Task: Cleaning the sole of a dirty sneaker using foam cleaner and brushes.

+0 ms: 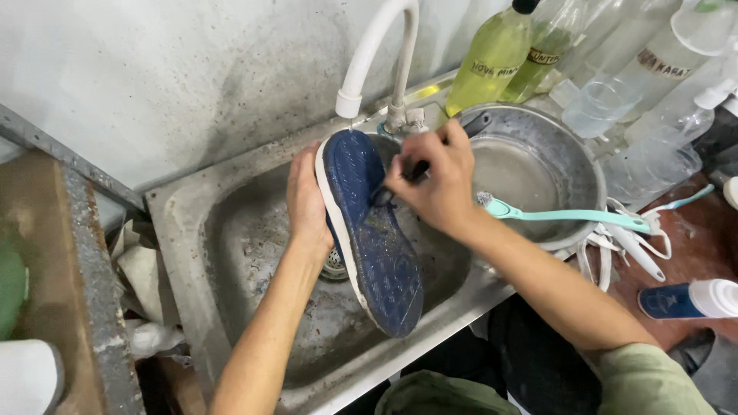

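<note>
A shoe with a dark blue sole (377, 238) and white edge is held sole-up over a steel sink (192, 230), its toe under the white tap (369, 54). My left hand (306, 204) grips the shoe's left side. My right hand (430, 180) is closed on a small dark-handled brush (407, 175), whose head presses on the sole near its middle. Most of the brush is hidden by my fingers.
A metal pot (561, 154) sits right of the sink, a teal toothbrush (569, 215) lying across its rim. Plastic bottles (492, 54) and a clear glass (596, 107) stand behind. White laces (615, 246) and a blue-and-white container (688, 300) lie on the reddish counter.
</note>
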